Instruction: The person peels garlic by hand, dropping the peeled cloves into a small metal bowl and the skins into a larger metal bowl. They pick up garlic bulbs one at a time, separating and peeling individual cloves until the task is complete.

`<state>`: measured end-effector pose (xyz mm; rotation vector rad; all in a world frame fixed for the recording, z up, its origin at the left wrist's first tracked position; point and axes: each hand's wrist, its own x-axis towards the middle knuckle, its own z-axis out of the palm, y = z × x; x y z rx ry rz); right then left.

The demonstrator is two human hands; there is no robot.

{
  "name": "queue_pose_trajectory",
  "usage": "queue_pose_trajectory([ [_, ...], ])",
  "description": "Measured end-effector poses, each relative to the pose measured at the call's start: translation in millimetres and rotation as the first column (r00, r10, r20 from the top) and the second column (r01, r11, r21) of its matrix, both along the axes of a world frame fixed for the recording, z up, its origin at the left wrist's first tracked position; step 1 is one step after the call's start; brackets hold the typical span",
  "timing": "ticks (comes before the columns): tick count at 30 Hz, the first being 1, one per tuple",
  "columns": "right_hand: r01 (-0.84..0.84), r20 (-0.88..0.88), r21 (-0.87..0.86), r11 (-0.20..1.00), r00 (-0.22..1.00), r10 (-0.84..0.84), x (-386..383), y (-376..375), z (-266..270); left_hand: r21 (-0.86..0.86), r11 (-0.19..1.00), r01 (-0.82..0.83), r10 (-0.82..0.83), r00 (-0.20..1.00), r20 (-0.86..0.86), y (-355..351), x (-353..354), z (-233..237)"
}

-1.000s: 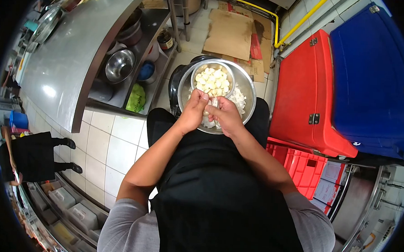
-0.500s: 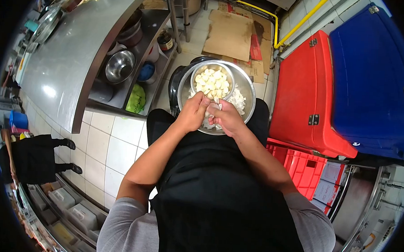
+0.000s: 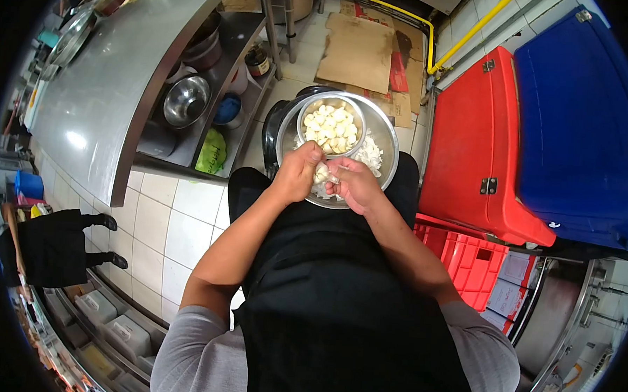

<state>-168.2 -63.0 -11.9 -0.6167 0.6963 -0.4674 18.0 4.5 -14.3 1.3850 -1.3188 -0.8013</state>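
Note:
Between my two hands is a whitish piece of garlic [image 3: 322,174], partly covered by the fingers. My left hand [image 3: 298,173] is closed on its left side, and my right hand [image 3: 357,184] pinches its papery skin from the right. Both are over a wide steel bowl [image 3: 392,143] resting at my lap. Inside that bowl, white garlic skins [image 3: 370,155] lie to the right. A smaller steel bowl [image 3: 363,123] sits in its far part, full of pale peeled garlic cloves [image 3: 329,129].
A steel table [image 3: 97,102] with a loaded lower shelf stands at left. Red [image 3: 463,139] and blue [image 3: 576,130] chests line the right, above a red crate [image 3: 468,266]. Flattened cardboard [image 3: 355,54] lies ahead. Another person in a black apron [image 3: 45,247] stands far left.
My fingers have shifted slightly around the garlic, and more of its pale surface shows between the hands. The bowls have stayed in place.

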Motion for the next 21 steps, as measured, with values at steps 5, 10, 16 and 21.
queue_pose_trajectory([
  [5,-0.105,-0.069,-0.2,0.974,0.993,0.093,1.1,-3.7,-6.8,-0.025,0.994,0.109,-0.103,0.981,0.163,-2.3,0.4,10.4],
  [10,-0.112,-0.076,-0.103,0.988,0.992,0.104,-3.8,-7.3,-15.8,-0.048,0.987,0.152,-0.143,0.978,0.151,6.9,2.6,3.2],
  [16,-0.16,-0.259,-0.405,0.9,0.964,0.055,-3.0,-8.3,-9.2,0.002,0.997,0.08,-0.078,0.985,-0.155,10.5,-7.0,-5.0],
  [21,-0.359,-0.518,-0.706,0.61,0.849,-0.1,-17.5,-22.5,2.5,0.216,0.976,0.0,0.09,0.907,-0.41,2.9,-5.8,-9.6],
])
